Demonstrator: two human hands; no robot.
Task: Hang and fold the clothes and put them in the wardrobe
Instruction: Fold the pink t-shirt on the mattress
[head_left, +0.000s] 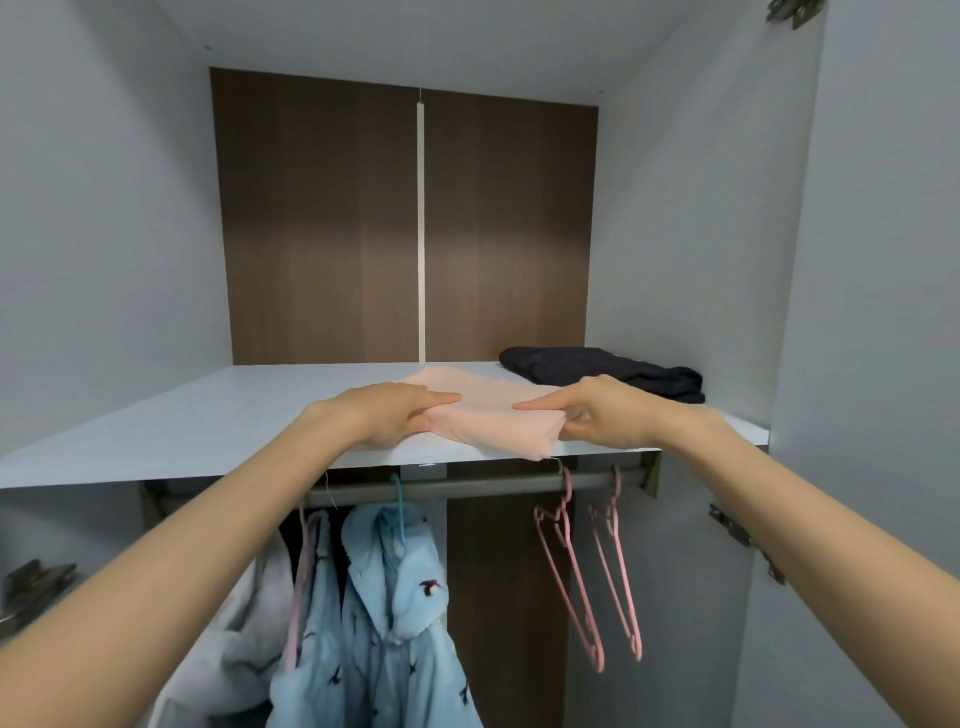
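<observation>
- Head view: folded pale-pink cloth garment (488, 410) lies at front edge of grey wardrobe shelf (208, 415).
- Left hand (387, 415) and right hand (597, 413) each pinch one end, forefingers straight on top.
- Folded dark garment (602, 371) sits behind, right.

place: home bedroom wardrobe | cues: shelf (208, 415), hanging rail (467, 486), pink hangers (592, 566), hung blue garment (384, 613)

We see a peach folded cloth (488, 410), a dark navy garment (602, 371), a light-blue bird-print top (395, 613), pink hangers (571, 571), and brown back panels (322, 218).
</observation>
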